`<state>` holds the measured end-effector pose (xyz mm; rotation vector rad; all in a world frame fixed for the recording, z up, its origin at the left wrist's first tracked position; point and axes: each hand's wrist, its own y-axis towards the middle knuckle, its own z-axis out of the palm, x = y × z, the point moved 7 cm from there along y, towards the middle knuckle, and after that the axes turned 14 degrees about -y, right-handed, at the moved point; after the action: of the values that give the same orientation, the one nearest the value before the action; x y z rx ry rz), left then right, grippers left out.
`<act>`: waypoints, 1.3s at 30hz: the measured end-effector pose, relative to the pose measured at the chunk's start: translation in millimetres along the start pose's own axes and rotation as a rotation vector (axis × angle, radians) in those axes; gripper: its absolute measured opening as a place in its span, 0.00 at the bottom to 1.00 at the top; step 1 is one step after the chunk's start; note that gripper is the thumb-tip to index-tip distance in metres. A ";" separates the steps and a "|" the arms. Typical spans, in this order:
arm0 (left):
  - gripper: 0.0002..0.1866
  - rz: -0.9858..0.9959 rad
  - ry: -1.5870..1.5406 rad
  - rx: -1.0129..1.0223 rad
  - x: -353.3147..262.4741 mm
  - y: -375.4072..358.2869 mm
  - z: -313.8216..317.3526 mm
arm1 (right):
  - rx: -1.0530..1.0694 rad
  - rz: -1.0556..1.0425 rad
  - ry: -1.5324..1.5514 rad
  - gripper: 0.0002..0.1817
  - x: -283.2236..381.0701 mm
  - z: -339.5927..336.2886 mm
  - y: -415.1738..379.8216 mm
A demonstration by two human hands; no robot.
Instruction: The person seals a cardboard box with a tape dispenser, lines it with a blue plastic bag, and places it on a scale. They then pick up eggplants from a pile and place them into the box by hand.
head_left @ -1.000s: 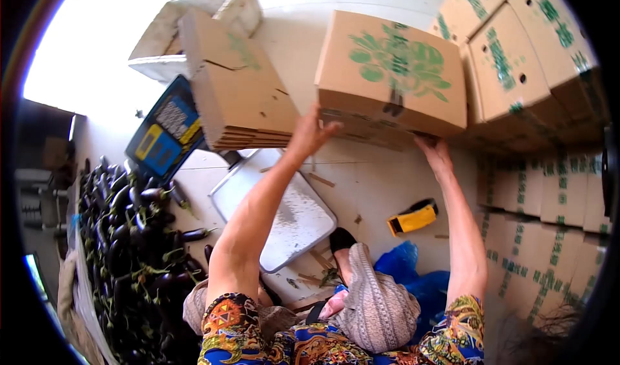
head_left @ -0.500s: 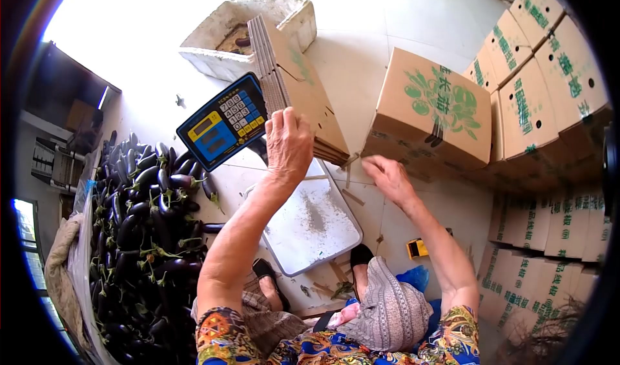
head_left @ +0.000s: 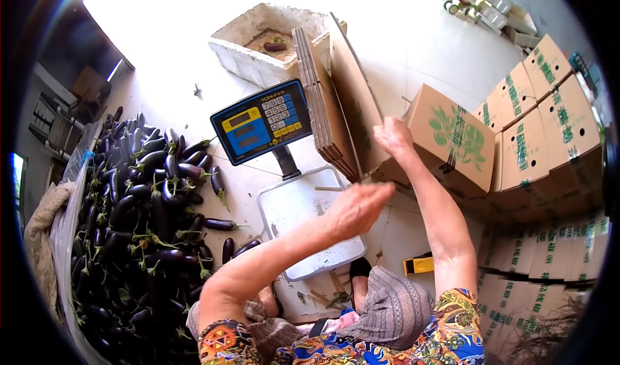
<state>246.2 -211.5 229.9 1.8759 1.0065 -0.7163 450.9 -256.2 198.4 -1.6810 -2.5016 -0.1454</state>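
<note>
My right hand [head_left: 394, 136] is closed on the edge of a flattened cardboard box [head_left: 354, 84], which leans apart from a stack of other flattened boxes [head_left: 314, 100]. Over the platform scale's metal plate [head_left: 303, 200], my left hand [head_left: 360, 207] is smeared by motion, and whether its fingers hold anything cannot be made out. Behind the plate stands the scale's blue and yellow display [head_left: 261, 121], just left of the stack. A closed carton [head_left: 449, 139] with green print sits right of my right hand.
A large heap of eggplants [head_left: 148, 216] fills the left side, edged by plastic sheeting. At the back is a white foam box [head_left: 242, 58] with an eggplant inside. Printed cartons [head_left: 539, 116] are stacked along the right. A yellow tape dispenser [head_left: 420, 264] lies near my right forearm.
My right hand has moved up and taken hold of a flattened box, now separated from the stack. My left hand has left the stack and come down to the right, above the scale.
</note>
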 end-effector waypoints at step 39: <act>0.62 -0.643 -0.272 -0.831 -24.1 -187.6 -221.3 | 0.391 -0.479 0.293 0.26 106.7 -115.1 -390.5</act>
<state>91.5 31.5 271.8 0.7155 1.4502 -0.7233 55.0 -323.0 324.6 -0.8364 -2.4500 0.0505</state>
